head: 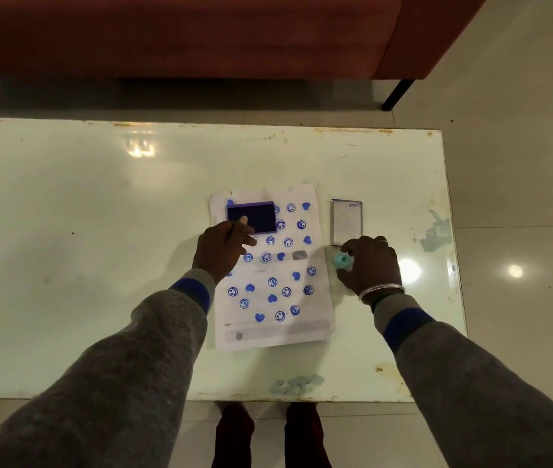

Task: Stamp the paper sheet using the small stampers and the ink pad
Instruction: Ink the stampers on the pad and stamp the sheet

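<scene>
A white paper sheet (271, 275) lies on the table, covered with several blue stamped faces and hearts. A dark blue ink pad (254, 214) rests on the sheet's upper left part. My left hand (221, 248) touches the pad's near edge with its fingertips. A small teal stamper (342, 260) stands on the table just right of the sheet. My right hand (371, 265) curls around it with the fingers closing on it. The ink pad's lid (347, 222) lies open side up beyond that hand.
The glossy white table (99, 231) has chipped edges and blue stains (297, 383) near its front edge. A red sofa (200, 35) stands beyond the table's far edge. Tiled floor lies to the right, and my feet show under the front edge.
</scene>
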